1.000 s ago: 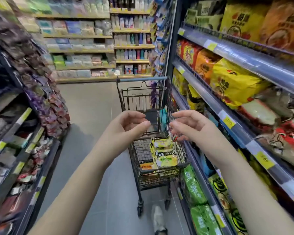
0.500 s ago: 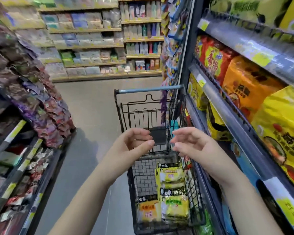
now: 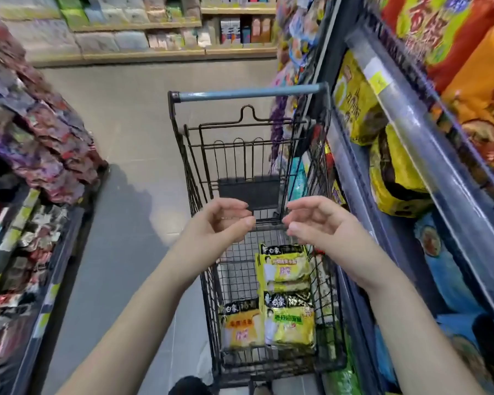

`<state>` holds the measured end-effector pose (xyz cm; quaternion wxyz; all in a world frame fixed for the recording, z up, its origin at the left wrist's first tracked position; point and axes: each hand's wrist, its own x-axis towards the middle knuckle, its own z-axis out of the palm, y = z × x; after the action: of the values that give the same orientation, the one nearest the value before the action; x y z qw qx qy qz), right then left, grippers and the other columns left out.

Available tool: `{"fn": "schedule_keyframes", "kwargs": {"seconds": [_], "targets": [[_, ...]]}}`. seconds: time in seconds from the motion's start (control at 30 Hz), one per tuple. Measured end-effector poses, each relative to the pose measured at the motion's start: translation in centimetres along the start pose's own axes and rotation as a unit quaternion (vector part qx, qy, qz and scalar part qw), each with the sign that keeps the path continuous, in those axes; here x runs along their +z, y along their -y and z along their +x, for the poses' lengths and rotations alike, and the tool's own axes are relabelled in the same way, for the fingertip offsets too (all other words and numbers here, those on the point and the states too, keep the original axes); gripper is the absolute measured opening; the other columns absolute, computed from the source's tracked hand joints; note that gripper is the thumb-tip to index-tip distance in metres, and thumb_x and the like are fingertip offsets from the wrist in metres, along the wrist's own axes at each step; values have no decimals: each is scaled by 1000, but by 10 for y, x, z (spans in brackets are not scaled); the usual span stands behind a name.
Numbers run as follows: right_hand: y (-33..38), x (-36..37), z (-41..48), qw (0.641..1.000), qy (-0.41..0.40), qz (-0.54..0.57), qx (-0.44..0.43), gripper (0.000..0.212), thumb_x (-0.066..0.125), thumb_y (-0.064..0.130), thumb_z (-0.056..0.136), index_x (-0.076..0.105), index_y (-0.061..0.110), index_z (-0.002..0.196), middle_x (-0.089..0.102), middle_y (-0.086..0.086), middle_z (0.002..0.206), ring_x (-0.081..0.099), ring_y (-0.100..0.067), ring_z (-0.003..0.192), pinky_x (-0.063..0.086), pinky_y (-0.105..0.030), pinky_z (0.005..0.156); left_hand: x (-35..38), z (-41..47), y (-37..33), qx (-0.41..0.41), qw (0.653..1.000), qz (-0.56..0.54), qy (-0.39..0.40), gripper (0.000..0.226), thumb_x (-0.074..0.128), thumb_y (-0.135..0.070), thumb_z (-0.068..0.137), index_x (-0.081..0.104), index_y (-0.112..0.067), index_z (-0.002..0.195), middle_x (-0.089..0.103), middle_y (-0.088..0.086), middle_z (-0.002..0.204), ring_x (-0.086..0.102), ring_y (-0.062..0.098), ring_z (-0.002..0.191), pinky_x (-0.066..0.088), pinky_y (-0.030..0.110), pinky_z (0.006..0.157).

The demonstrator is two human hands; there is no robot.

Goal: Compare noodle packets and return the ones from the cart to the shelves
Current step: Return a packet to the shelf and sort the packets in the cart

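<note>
Aisle: grey floor [image 3: 131, 138] is running between the left-hand shelves [image 3: 26, 172], which are spilling over with snack bags, and the right-hand shelves [image 3: 411, 129], which are carrying big yellow and orange noodle bags.
Cart: a wire cart [image 3: 208, 295] is standing close against the right-hand shelves, its blue handle [image 3: 248, 94] pointing away from the person.
Change: compared with a second ago, the view is tipping down and closing in. The cart is filling far more of the picture and the whole basket floor is now showing. Both hands are keeping the same raised pose above the near end of the basket.
Meaning: the person seems to be stepping up to the cart to pick something out. No packet is lifted yet, so the comparing and returning are still waiting to begin.
Noodle packets: three noodle packets [image 3: 283, 269] are lying flat in the bottom of the cart, two yellow-green ones toward the right side and an orange-yellow one beside them on the left. All are sitting well below the hands.
Left hand: the left hand [image 3: 220, 223] is hovering with fingers loosely arched and thumb apart from them, gripping nothing and touching nothing.
Right hand: the right hand [image 3: 317, 223] is mirroring it, palm facing inward, fingers bent but gaping, also empty.
Gap: the fingertips of the two hands are nearing each other without meeting.
</note>
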<state>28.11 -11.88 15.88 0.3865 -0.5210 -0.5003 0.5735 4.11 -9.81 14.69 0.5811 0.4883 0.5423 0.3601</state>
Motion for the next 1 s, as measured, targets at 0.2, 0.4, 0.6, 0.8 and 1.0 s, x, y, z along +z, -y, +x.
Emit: {"fn": "schedule_keyframes", "kwargs": {"seconds": [0.2,0.4,0.6,0.8,1.0], "targets": [[-67,-8,27,997,-3,7,74,40,77,30,79,68,23,117,76,0,109,72,-12,101,56,-24,82,13,58,85,-110,993,29,25,39,79,-33,91,65,-19,124,73,-5,114,73,13,107,61,27,91],[-136,-22,39,990,-39,14,134,39,78,22,82,68,22,119,77,1,111,73,-15,104,60,-29,90,39,109,179,-222,970,68,70,40,77,-38,93,60,-17,123,67,3,121,68,16,103,57,21,81],[-176,-34,42,984,-75,39,156,45,79,26,74,67,22,118,77,0,111,74,-14,104,58,-22,83,65,154,270,-310,943,105,64,48,79,-32,92,52,-8,124,60,11,118,59,21,98,53,37,91],[-182,-44,36,979,-101,67,165,45,77,23,77,66,18,120,77,-3,112,73,-18,105,56,-20,78,86,172,308,-376,913,151,47,56,83,-46,86,52,-13,119,60,5,113,60,25,106,56,45,102],[-182,-51,34,976,-111,74,170,50,78,29,73,67,20,120,76,-4,113,73,-17,105,56,-20,78,98,183,322,-400,908,109,62,69,88,-51,74,50,-12,116,67,12,116,68,32,110,56,51,103]]}}
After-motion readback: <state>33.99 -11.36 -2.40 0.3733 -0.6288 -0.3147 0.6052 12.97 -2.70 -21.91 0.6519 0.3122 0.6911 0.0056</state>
